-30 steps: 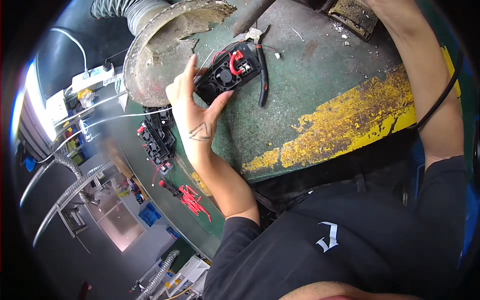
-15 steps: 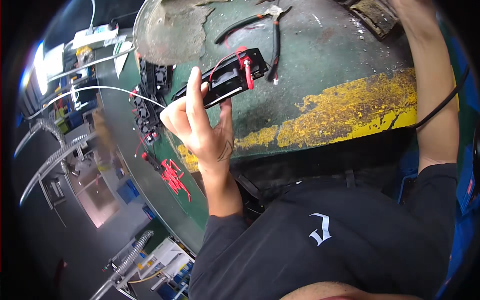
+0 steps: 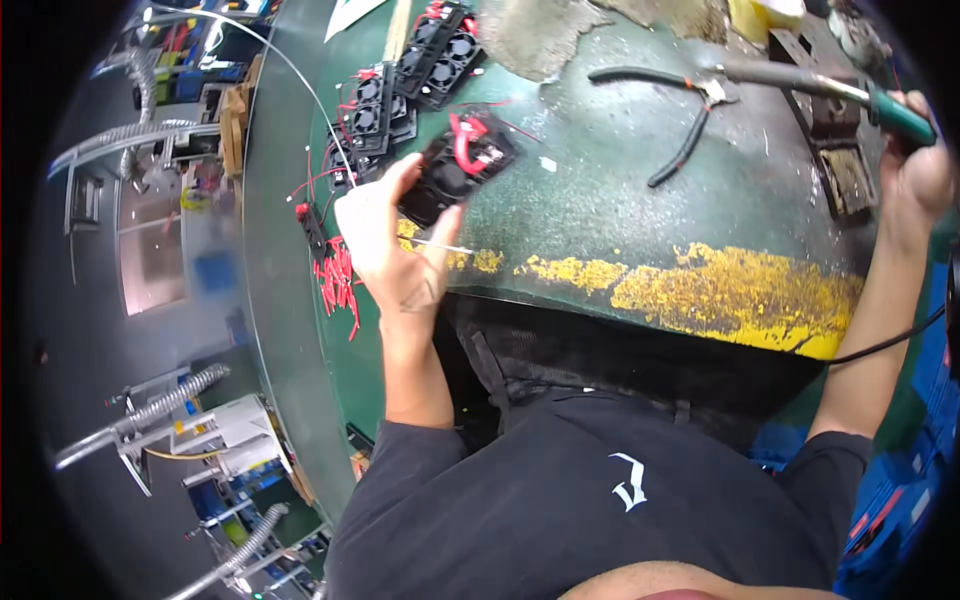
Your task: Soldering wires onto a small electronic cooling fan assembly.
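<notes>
My left hand (image 3: pixel 385 230) grips a black fan unit (image 3: pixel 455 175) with red wires between thumb and fingers, raised over the near left part of the bench. A thin pale wire (image 3: pixel 300 85), which looks like solder, runs from the upper left to this hand, and a short silvery end shows by the thumb. At the far right my right hand (image 3: pixel 918 170) is closed round the green handle of a soldering iron (image 3: pixel 800 80). Its metal shaft points left, towards the far middle of the bench. Pliers (image 3: pixel 690 100) with dark handles lie spread below the iron's tip end.
Several black fan units (image 3: pixel 435 55) stand in a cluster at the far left. Beside my left wrist lies a pile of red sleeves (image 3: pixel 338 290). A metal iron stand (image 3: pixel 840 170) is near my right hand. Worn yellow paint marks the bench's front edge (image 3: pixel 740 300).
My right hand has come back into fuller view with the soldering iron in it. My left hand has turned the fan unit so its fan face shows. The whole view has shifted.
</notes>
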Demonstrator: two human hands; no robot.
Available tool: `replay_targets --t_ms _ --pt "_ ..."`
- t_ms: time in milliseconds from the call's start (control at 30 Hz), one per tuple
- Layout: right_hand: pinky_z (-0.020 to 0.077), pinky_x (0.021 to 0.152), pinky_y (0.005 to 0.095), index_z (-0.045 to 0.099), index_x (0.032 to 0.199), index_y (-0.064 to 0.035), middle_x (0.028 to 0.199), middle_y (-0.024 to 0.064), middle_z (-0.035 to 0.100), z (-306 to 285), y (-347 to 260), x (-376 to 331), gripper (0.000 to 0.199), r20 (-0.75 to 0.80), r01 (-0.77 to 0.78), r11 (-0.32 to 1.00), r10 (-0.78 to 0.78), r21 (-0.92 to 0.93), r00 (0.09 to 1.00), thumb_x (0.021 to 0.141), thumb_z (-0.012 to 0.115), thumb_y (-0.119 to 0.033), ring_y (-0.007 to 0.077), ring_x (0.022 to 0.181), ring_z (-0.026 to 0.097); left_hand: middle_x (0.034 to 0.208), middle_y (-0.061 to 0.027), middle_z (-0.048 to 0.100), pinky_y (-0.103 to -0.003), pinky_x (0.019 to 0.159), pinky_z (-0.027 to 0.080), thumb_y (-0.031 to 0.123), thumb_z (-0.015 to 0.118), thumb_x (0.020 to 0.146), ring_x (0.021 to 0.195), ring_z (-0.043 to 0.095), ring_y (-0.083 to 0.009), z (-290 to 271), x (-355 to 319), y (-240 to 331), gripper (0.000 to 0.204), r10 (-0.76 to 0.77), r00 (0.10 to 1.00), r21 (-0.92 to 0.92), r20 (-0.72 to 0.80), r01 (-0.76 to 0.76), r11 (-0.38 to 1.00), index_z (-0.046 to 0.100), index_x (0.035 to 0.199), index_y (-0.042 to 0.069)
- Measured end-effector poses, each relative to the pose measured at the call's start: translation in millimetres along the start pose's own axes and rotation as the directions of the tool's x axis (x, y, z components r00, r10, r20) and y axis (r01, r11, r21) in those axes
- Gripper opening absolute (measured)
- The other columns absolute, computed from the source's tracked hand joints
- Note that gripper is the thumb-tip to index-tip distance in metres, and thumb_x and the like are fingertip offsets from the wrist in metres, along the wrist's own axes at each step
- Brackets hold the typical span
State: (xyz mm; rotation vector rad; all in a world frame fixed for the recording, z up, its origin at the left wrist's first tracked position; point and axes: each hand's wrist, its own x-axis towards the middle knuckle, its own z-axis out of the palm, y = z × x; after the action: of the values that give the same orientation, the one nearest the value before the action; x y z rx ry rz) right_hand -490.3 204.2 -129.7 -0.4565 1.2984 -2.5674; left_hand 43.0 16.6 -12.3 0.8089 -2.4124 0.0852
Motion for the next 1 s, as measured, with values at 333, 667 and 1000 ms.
replay_targets --t_ms 333,667,1000 --pt "0.0467 0.08 0.0335 0.051 0.083 -0.0076 0.086 0.0042 0.051 81 -43 -76 0.021 0.014 0.035 0.998 -0.034 -0.055 0.999 0.097 0.056 -0.022 0.0205 0.085 0.055 0.101 -0.0086 0.069 -0.034 0.079 0.049 0.017 0.094 0.068 0.09 0.061 -0.022 28 58 -97 0.062 -0.294 0.854 -0.024 -0.428 0.314 0.949 0.069 0.122 0.003" --pt "0.0487 0.073 0.0309 0.054 0.083 -0.0061 0.086 0.004 0.052 64 -43 -64 0.019 0.086 0.024 0.999 -0.026 0.023 0.996 0.094 0.056 -0.021 0.019 0.08 0.057 0.113 -0.0191 0.069 -0.045 0.096 0.048 0.025 0.084 0.08 0.105 0.062 -0.0388 88 89 -114 0.045 -0.178 0.921 0.114 -0.346 0.229 0.967 0.071 0.116 0.001" --pt "0.0491 0.082 0.0327 0.051 0.082 -0.0067 0.086 0.0058 0.051 72 -47 -64 0.017 0.082 0.07 0.993 -0.063 -0.096 0.995 0.091 0.048 -0.02 0.0206 0.085 0.056 0.07 -0.01 0.059 -0.042 0.06 0.051 0.034 0.064 0.098 0.067 0.061 -0.0312 21 5 -99 0.032 0.13 0.991 0.307 0.045 -0.137 0.942 0.06 0.079 0.009"
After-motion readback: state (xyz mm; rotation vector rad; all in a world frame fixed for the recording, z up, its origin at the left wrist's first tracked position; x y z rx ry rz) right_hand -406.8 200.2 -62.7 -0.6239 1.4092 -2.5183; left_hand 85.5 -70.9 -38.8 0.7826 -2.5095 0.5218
